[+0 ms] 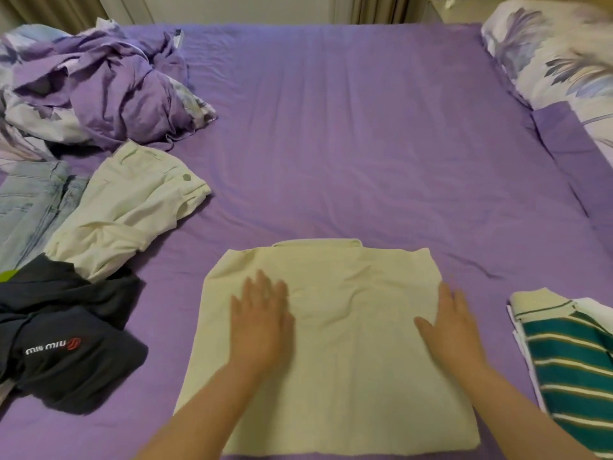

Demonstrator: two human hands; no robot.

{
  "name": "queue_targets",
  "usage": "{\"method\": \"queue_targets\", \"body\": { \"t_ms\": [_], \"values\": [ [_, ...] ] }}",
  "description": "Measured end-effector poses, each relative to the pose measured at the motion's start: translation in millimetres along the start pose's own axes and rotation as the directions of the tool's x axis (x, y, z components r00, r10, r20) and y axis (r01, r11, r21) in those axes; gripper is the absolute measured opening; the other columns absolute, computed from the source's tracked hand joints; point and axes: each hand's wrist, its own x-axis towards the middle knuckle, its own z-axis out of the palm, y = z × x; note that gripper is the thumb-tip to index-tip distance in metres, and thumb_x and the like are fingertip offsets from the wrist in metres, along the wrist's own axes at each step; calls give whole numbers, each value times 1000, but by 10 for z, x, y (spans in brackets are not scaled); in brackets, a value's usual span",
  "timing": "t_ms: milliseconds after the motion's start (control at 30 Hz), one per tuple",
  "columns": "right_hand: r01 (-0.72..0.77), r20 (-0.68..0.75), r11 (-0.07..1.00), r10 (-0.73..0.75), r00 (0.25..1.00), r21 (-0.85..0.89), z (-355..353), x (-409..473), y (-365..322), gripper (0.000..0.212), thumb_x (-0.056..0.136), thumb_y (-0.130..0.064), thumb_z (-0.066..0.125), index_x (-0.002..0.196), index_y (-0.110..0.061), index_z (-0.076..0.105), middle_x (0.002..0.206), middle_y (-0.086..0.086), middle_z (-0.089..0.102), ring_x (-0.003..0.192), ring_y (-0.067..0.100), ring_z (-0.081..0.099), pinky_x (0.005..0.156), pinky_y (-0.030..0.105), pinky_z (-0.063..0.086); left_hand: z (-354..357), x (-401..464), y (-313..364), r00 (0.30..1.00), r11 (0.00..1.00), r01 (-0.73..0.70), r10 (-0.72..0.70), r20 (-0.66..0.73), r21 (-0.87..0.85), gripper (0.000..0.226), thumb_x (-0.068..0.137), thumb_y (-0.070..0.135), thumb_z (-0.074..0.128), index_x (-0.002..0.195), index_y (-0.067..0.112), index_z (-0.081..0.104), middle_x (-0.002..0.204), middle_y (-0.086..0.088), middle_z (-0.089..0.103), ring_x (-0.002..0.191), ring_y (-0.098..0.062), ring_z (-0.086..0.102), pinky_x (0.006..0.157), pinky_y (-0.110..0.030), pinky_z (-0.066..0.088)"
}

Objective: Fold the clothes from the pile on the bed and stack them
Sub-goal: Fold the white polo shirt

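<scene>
Cream shirt (331,343) lies flat at lower centre of the bed (365,144), half-folded. Left hand (262,323) & right hand (454,327) press it, fingers straight, gripping nothing. Risk: smoothing drags the fabric (sheet's slippery-looking), so the fold skews or wrinkles bunch mid-shirt.

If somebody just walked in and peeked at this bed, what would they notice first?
Probably the cream shirt lying flat in the near middle of the purple bed, with the left hand and right hand pressing on it, fingers straight. Next, the unfolded pile at the left: a dark garment with white lettering, white trousers and pale jeans. At the right edge sits a folded green striped top.
</scene>
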Motion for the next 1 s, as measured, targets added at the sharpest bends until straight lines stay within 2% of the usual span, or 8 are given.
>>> {"method": "queue_targets", "body": {
  "t_ms": [133, 267, 400, 500, 567, 767, 867, 1000],
  "values": [
    [-125, -40, 962, 138, 990, 242, 201, -288, 160, 64, 86, -27, 68, 137, -2, 39, 130, 19, 52, 118, 37, 47, 91, 40, 40, 123, -465, 675, 966, 856, -245, 255, -41, -455, 50, 101, 42, 33, 150, 32, 27, 160, -1, 13, 146, -13, 16, 113, -15, 4],
    [-245, 139, 815, 202, 970, 526, 146, -272, 283, 48, 84, -19, 72, 126, -11, 50, 119, 10, 61, 97, 23, 58, 78, 35, 44, 25, -547, 1065, 991, 560, 77, 45, 124, -825, 47, 101, 38, 40, 146, 26, 36, 154, 7, 31, 140, -7, 27, 114, -18, 14],
    [-333, 406, 581, 5, 914, 743, -146, -270, 114, 38, 86, -4, 65, 109, -32, 55, 110, -2, 67, 85, 15, 70, 65, 30, 54, -162, -427, 1016, 933, 168, 343, 52, 356, -924, 44, 100, 41, 42, 140, 23, 45, 143, 6, 48, 127, -7, 44, 112, -27, 31],
    [-152, 377, 645, -226, 898, 749, -282, -318, -280, 72, 80, 0, 65, 131, -43, 38, 122, -18, 58, 103, 0, 61, 76, 23, 51, -336, -352, 881, 863, -82, 505, 83, 499, -859, 36, 96, 55, 41, 112, 29, 60, 120, 6, 62, 107, -15, 60, 91, -35, 50],
    [34, 321, 677, -392, 862, 736, -309, -413, -677, 84, 72, -6, 63, 133, -50, 25, 128, -31, 43, 107, -21, 47, 76, 8, 46, -463, -302, 775, 854, -195, 520, 121, 506, -831, 40, 93, 62, 35, 117, 36, 55, 122, 9, 60, 110, -14, 60, 86, -37, 53],
    [187, 274, 670, -520, 809, 719, 110, -659, -1730, 80, 81, 8, 55, 127, -48, 20, 104, -34, 42, 85, -36, 44, 65, -3, 39, -814, -215, 274, 889, -383, 458, 173, 425, -802, 66, 93, 65, 24, 136, 23, 51, 133, -1, 59, 124, -18, 54, 111, -40, 37],
    [298, 259, 696, -575, 776, 654, 411, -797, -2193, 79, 77, 4, 55, 141, -32, 27, 112, -13, 58, 103, -4, 58, 79, 14, 49, -779, -229, -213, 913, -432, 384, 49, 404, -816, 69, 92, 65, 26, 129, 16, 58, 130, -14, 60, 124, -27, 54, 107, -39, 38],
    [344, 370, 805, -544, 753, 482, 902, -969, -2478, 91, 83, -18, 60, 153, -27, 3, 142, 7, 38, 130, 22, 41, 102, 29, 39, -510, -322, -830, 886, -365, 407, -63, 459, -837, 71, 92, 67, 23, 128, 17, 58, 126, -11, 63, 119, -29, 58, 101, -40, 42]
  ]
}}
